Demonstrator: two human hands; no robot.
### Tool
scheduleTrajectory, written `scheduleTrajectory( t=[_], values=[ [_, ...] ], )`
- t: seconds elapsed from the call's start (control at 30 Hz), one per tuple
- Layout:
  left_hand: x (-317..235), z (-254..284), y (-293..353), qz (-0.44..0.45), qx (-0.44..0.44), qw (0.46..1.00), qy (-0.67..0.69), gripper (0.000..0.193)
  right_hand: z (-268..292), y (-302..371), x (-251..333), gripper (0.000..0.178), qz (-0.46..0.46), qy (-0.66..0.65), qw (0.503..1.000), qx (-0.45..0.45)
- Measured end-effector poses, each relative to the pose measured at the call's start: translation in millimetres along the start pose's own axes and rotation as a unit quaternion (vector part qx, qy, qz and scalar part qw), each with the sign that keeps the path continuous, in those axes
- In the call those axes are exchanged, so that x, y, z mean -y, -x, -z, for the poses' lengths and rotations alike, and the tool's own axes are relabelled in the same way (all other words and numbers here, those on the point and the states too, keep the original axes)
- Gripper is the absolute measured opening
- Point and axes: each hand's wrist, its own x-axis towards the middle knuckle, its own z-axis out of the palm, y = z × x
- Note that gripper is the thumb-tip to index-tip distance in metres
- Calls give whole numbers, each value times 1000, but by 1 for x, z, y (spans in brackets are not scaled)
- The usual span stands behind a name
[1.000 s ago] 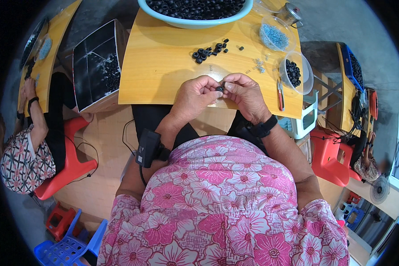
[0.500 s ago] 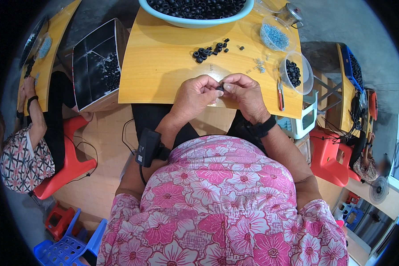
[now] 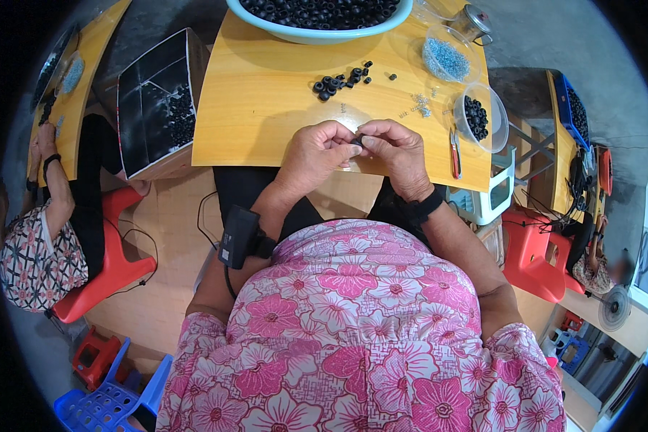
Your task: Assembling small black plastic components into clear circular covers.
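Observation:
Over the near edge of the wooden table [image 3: 252, 108], my left hand [image 3: 315, 153] and my right hand [image 3: 399, 153] meet fingertip to fingertip. Between them they pinch a small black ring-shaped part [image 3: 358, 141], mostly covered by the thumbs. Just beyond my hands lies a loose pile of similar black parts [image 3: 329, 86]. To the right of the pile are scattered tiny clear pieces [image 3: 423, 108]. A round clear tub of black parts [image 3: 476, 119] stands right of my right hand, with a red-handled pointed tool [image 3: 455, 155] lying beside it.
At the far edge sits a light blue basin [image 3: 317, 34] heaped with black parts. A clear bowl of pale blue pieces [image 3: 448, 60] and a metal canister [image 3: 475, 21] are at the far right. Left of the table stands a box [image 3: 147, 108]. Another person [image 3: 43, 237] works at the left.
Both hands stay in nearly the same place, fingers still pinching the small black part, with only a slight shift of the fingertips.

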Motion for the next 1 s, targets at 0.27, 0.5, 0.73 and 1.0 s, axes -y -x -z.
scheduleTrajectory(
  t=[0.27, 0.5, 0.73, 1.0],
  values=[
    [3, 0, 1, -6, 2, 1000, 14, 9, -4, 4, -3, 18, 48, 48, 998, -9],
    [2, -2, 2, 1, -3, 1000, 10, 11, -3, 7, -6, 18, 37, 28, 999, 0],
    [8, -2, 0, -14, -18, 999, 44, 13, -3, 7, -8, 20, -9, -18, 1000, -10],
    [6, 1, -2, 1, 0, 1000, 15, 12, -2, 4, -5, 20, -70, -69, 995, -14]
  ],
)
